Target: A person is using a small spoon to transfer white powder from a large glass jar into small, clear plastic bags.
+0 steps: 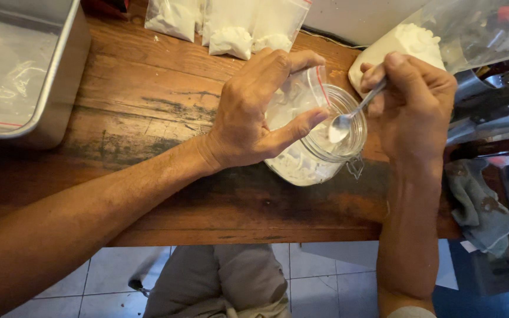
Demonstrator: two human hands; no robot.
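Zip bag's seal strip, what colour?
Red, on the clear zip bag the left hand holds; head view.

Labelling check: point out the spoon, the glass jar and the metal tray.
spoon (339, 126), head view, on its bowl over the jar mouth.
glass jar (357, 126), head view, on its right rim.
metal tray (60, 82), head view, on its right wall.

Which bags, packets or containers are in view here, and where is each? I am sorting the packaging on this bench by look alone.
Small clear zip bag: held by the left hand over the jar, red strip at its mouth.
Glass jar: bench centre, round, white powder inside; the right hand dips a spoon in.
Filled packets: back edge, clear, white powder.
Large bag: back right, clear, white lump.
Metal tray: left, holding clear bags.
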